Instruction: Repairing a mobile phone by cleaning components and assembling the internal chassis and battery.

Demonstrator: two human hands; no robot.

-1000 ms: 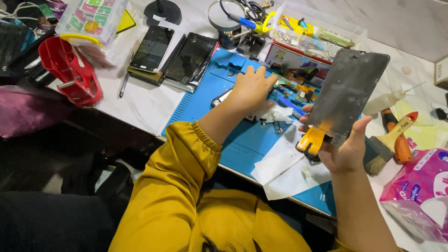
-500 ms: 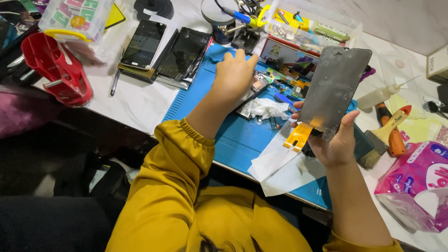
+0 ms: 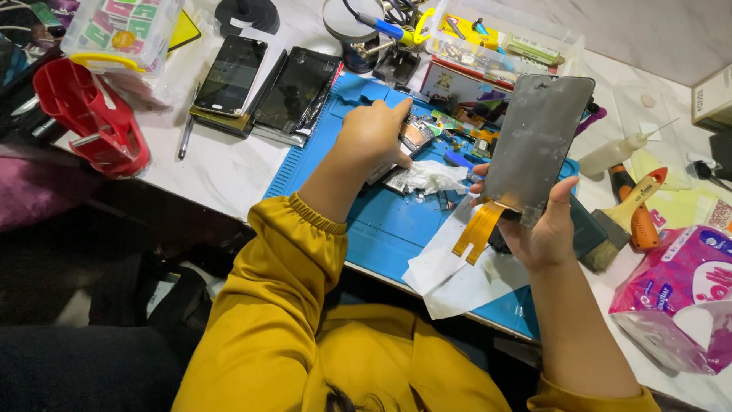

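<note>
My right hand (image 3: 543,229) holds a phone screen panel (image 3: 537,145) upright by its lower edge, grey back facing me, an orange flex cable (image 3: 476,229) dangling below it. My left hand (image 3: 374,133) rests on the blue work mat (image 3: 381,221), fingers curled over an opened phone body (image 3: 412,137) and small parts. A crumpled white tissue (image 3: 431,177) lies just right of that hand. White paper sheets (image 3: 450,271) lie on the mat's near edge under the panel.
Two dark phones (image 3: 263,84) lie left of the mat, a red holder (image 3: 91,114) at the far left. A clear parts box (image 3: 496,38) and soldering tools (image 3: 381,30) stand behind. A brush (image 3: 621,221), squeeze bottle (image 3: 614,152) and pink tissue pack (image 3: 679,297) lie right.
My left hand has drawn slightly back and curled over the phone parts on the mat. The panel in my right hand stays raised, tilted a little more upright.
</note>
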